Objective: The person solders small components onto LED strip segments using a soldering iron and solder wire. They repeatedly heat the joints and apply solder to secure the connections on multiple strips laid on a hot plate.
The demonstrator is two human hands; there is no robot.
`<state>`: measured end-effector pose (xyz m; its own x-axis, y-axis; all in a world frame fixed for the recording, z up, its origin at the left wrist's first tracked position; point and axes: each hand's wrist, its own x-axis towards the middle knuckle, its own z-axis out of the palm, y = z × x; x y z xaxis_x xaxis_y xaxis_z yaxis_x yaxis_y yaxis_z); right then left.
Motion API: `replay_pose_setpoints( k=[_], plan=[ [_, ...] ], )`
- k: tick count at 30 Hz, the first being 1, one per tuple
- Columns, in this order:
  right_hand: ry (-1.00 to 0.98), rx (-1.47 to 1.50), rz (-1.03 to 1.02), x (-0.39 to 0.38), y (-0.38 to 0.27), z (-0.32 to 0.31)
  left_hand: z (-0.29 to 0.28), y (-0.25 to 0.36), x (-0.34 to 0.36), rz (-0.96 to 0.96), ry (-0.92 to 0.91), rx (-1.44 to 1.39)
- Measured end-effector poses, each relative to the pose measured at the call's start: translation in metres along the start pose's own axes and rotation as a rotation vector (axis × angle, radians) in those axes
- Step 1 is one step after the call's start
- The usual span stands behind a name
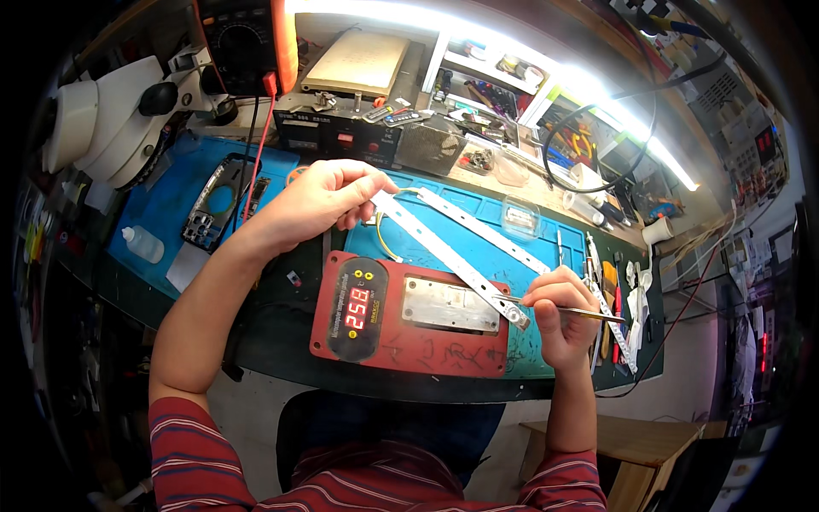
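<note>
My left hand (pixel 341 192) grips the upper end of a long white LED strip (pixel 435 256) with wires attached. The strip slants down across a red hot-plate unit (pixel 439 354) with a digital display and a metal plate (pixel 431 309). In my right hand (pixel 559 311) are metal tweezers (pixel 597 314), pointed at the strip's lower end, where a small round part (pixel 516 317) sits; whether the tips touch it is unclear. A second white strip (pixel 478 226) lies behind on the blue mat (pixel 426 247).
Microscope (pixel 102 128) at left, multimeter (pixel 243 38) above. Disassembled device (pixel 213 205), white bottle (pixel 141 246) at left. Clear plastic box (pixel 520 218) behind. Tools and another strip (pixel 623 337) at right. Cluttered shelf, cables at back. Chair (pixel 299 427) and wooden furniture (pixel 648 452) below.
</note>
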<state>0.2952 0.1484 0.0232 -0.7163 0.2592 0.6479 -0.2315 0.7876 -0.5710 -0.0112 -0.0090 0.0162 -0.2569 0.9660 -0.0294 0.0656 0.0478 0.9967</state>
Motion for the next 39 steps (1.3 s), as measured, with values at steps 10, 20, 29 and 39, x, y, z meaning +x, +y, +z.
replay_pose_setpoints(
  k=[10,20,29,39],
  plan=[
    [-0.015,0.028,0.028,-0.0023,0.0020,-0.0012,0.0055,0.0061,-0.0004,0.002,0.026,0.097],
    [-0.014,0.027,0.029,-0.0006,-0.0003,-0.0017,0.0050,0.0082,-0.0019,-0.003,0.028,0.087],
    [-0.017,0.034,0.019,-0.0014,0.0023,-0.0016,0.0051,0.0068,-0.0015,-0.011,0.023,0.107],
    [-0.020,0.044,0.028,-0.0012,0.0015,-0.0012,0.0068,0.0092,-0.0029,-0.025,0.005,0.077]
  ],
)
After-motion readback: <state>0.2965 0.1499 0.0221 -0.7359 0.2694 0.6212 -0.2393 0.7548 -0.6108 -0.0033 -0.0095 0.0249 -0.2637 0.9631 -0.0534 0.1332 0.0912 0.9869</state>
